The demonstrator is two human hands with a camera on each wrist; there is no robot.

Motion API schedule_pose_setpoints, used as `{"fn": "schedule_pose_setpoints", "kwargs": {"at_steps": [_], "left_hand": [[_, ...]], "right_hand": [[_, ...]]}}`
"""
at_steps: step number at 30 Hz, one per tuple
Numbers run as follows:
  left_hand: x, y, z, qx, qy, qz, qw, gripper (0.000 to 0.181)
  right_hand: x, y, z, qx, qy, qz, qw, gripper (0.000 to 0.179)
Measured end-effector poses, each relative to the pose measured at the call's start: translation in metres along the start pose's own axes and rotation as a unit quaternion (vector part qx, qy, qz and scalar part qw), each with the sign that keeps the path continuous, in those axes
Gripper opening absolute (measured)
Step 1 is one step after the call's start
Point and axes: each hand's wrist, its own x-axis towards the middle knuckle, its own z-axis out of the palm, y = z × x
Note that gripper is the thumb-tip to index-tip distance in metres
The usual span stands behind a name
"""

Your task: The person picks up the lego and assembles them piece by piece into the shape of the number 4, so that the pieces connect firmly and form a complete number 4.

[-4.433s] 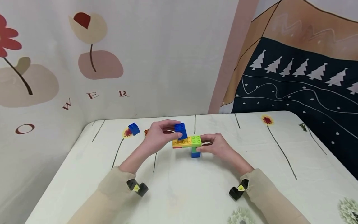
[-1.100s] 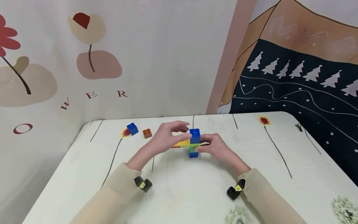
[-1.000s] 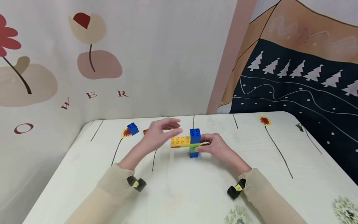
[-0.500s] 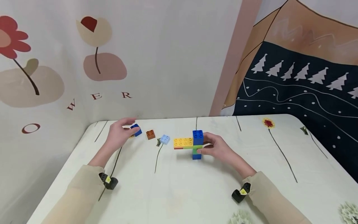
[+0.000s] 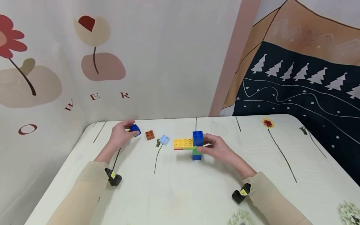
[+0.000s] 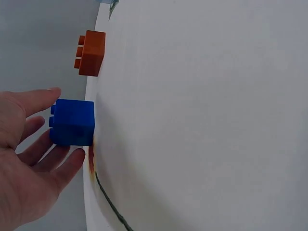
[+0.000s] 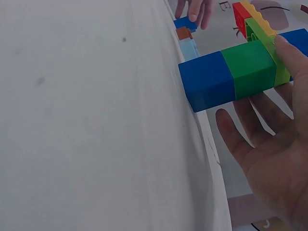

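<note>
Left hand (image 5: 121,134) grasping a loose blue brick (image 5: 135,128) at the far left of the white printed surface (image 5: 168,187), its fingers curved round the block and the thumb at the side toward the wearer; how firm the contact is cannot be told. The left-wrist view shows the brick's studs upward, with no marked long axis on the face presented.

Just to the right of it sits an orange-brown 2x2 brick (image 5: 150,135), then a light-blue 2x2 brick (image 5: 164,140), both apart from the hand. Beyond these, in the same rightward direction, stands the toy-brick assembly (image 5: 189,144), gripped by the right hand (image 5: 216,148) with the thumb on the near side.

Its column is upright: foot blue brick (image 5: 197,157), green brick (image 7: 250,67), lime-green piece (image 7: 283,73) and top blue brick (image 5: 198,138). From the column a yellow 2x4 brick (image 5: 180,143) extends sideways, its long axis running left to right and its free end pointing toward the left hand; a red piece (image 5: 178,149) lies beneath that end.

Governing relation, as judged: the loose brick is within the left hand, well apart from the assembly, with the small bricks between; the right hand is the nearer to the column. Behind hangs a printed cloth backdrop (image 5: 157,78).
</note>
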Motion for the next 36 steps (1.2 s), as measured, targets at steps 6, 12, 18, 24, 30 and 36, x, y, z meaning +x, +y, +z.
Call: {"fn": "schedule_pose_setpoints", "kwargs": {"at_steps": [6,12,18,24,30,36], "left_hand": [[0.005,-0.004,0.003,-0.006,-0.008,-0.015,0.9998,0.058],[0.008,-0.009,0.004,-0.009,-0.008,-0.035,0.9993,0.057],[0.008,-0.01,0.004,0.003,-0.01,-0.037,0.9993,0.051],[0.001,-0.001,-0.001,-0.007,-0.01,-0.04,0.9991,0.05],[-0.01,0.02,-0.005,-0.027,-0.015,0.001,0.9995,0.05],[-0.023,0.049,-0.001,-0.065,-0.041,0.047,0.9959,0.049]], "right_hand": [[0.0,-0.001,0.0,-0.004,0.008,0.0,1.0,0.034],[0.0,-0.002,0.001,0.002,0.031,-0.008,0.9995,0.038],[-0.001,-0.003,0.001,0.02,0.04,-0.031,0.9985,0.039],[0.0,-0.004,0.001,0.021,0.045,-0.018,0.9986,0.037],[-0.001,-0.003,0.001,0.024,0.049,-0.009,0.9985,0.035],[-0.001,-0.004,0.001,0.031,0.048,-0.007,0.9984,0.035]]}}
